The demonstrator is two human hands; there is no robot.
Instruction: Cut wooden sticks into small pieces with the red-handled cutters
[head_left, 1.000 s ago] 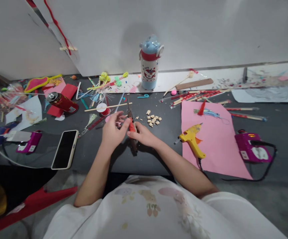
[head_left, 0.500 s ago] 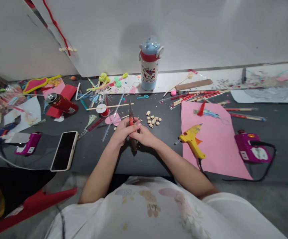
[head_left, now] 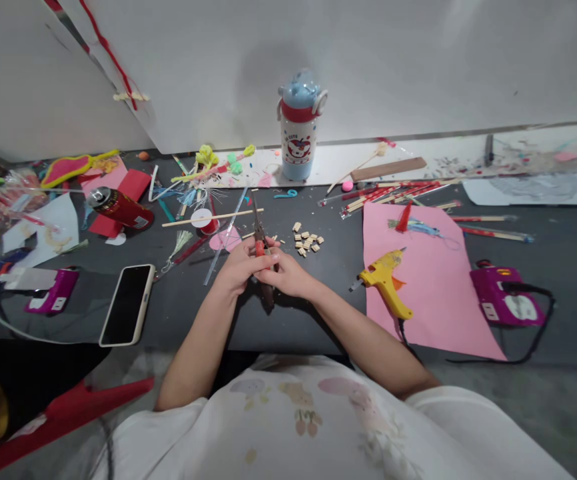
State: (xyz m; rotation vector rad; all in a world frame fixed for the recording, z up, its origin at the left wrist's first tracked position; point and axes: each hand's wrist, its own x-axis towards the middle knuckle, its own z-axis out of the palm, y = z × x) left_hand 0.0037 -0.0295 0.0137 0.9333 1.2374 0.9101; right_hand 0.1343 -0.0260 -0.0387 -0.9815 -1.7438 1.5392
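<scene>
My left hand [head_left: 239,265] and my right hand [head_left: 288,270] meet around a pair of red-handled pliers [head_left: 259,235], both closed on it. The pliers' jaws point away from me, over the dark table. A thin wooden stick [head_left: 188,221] crosses at the jaws, a short end showing to their right and the long part reaching left over a spool of red thread [head_left: 210,225]. Whether the jaws bite the stick is too small to tell. Right of the pliers lies a small pile of short wooden pieces [head_left: 308,243]. My fingers partly hide the handles.
A yellow glue gun [head_left: 386,280] rests on pink paper [head_left: 433,300] at right, beside a purple power strip [head_left: 506,293]. A water bottle [head_left: 298,140] stands at the back. Left are a phone [head_left: 127,305], a tilted drink can [head_left: 121,208] and craft scraps.
The pliers and both hands have shifted slightly left. The wooden stick has moved left with them and tilts a little more. The pile of pieces looks the same.
</scene>
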